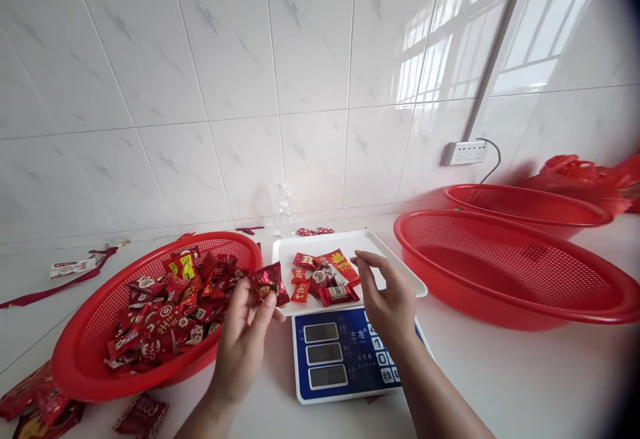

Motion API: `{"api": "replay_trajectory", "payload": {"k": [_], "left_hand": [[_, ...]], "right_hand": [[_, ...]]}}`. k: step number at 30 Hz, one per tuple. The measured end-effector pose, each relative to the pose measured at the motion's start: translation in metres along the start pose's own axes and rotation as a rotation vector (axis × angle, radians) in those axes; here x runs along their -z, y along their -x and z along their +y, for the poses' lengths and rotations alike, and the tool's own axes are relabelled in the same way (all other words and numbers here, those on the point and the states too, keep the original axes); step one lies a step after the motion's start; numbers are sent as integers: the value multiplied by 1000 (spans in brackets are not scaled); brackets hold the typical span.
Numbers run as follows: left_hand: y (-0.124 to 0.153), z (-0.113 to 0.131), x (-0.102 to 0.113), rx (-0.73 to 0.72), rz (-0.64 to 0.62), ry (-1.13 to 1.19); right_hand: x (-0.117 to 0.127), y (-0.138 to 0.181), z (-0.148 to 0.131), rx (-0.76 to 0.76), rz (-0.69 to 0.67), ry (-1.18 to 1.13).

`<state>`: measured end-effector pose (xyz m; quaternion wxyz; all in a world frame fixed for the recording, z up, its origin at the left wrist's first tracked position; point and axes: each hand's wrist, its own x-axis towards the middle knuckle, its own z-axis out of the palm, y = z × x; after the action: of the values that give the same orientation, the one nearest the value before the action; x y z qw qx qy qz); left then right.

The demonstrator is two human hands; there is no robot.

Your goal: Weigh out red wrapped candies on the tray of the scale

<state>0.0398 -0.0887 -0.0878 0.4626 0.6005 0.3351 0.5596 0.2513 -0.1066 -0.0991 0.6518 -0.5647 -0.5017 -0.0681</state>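
Note:
My left hand (243,333) is closed on a dark red wrapped candy (270,283), held between the red basket of candies (90,352) and the scale. My right hand (387,299) hovers over the white tray (400,267) on the blue scale (345,355), fingers loosely curled and apart, holding nothing that I can see. Several red wrapped candies (325,277) lie in a small heap on the tray, just left of my right fingertips. The basket on the left is full of several mixed red candies (170,312).
Two large red baskets (510,272) (530,209) stand at the right. A red plastic bag (585,175) lies behind them. A clear bottle (285,211) stands against the tiled wall. Loose candies (40,409) and red ribbon scraps (65,279) lie on the white counter at left.

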Motion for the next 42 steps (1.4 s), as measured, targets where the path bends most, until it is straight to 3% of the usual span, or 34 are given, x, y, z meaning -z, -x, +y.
{"api": "replay_trajectory", "payload": {"k": [3,5,9,12,15,20,23,29,37,39,42], "left_hand": [[4,-22,-4,-64,43,-54],[5,-30,-3,-90,44,-58],[9,-36,3,-155,-95,-173],[11,-38,3,-341,-238,-308],[14,-39,1,-520,-316,-389],[16,-41,2,-418,-101,-423],[14,-40,5,-417,-61,-467],[7,-42,4,-678,-149,-709],[6,-58,5,-744,-361,-1071],[6,-59,5,-775,-359,-1075],[6,-60,6,-823,-323,-1034]], "right_hand": [[5,-5,-1,-26,98,-58],[11,-9,-5,-82,50,-51],[21,-7,-28,-35,-324,-5],[22,6,-47,153,-682,-30],[19,16,-55,228,-866,-33],[7,-1,-45,57,-733,61],[-5,-17,-39,66,-712,236],[-18,-26,-33,224,-751,459],[11,-12,-21,395,-907,427],[21,-12,-14,372,-860,446],[39,-13,-1,284,-688,458]]}}
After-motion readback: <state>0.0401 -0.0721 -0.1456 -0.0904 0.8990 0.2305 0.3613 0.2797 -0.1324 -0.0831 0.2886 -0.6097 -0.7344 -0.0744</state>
